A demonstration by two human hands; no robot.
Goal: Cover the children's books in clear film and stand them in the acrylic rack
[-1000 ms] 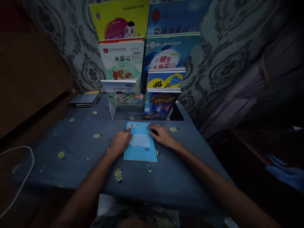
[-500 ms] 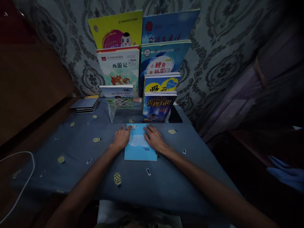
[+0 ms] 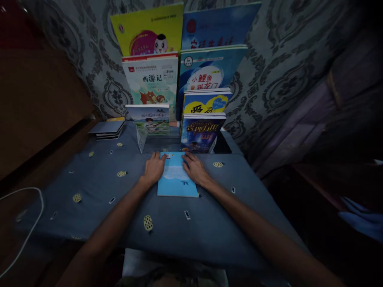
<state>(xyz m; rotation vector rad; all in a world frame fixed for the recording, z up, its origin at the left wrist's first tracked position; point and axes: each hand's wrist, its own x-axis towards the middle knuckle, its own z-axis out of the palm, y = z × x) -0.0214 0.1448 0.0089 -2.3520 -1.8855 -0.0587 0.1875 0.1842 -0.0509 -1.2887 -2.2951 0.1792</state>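
Can see stacked books (image 3: 107, 130) at far left; then the left hand (image 3: 153, 167), with fingers loose, on the left edge of the blue book (image 3: 177, 186), flat on the desk (image 3: 218, 227) (barcode (image 3: 168, 156) up); then the right hand (image 3: 196, 170), with fingers equally loose, across its right edge.

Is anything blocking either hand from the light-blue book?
Nothing visible. The left hand has its thumb on the light-blue book, near the barcode; the right hand lies over its right edge. The clear stand is beyond it, not between.
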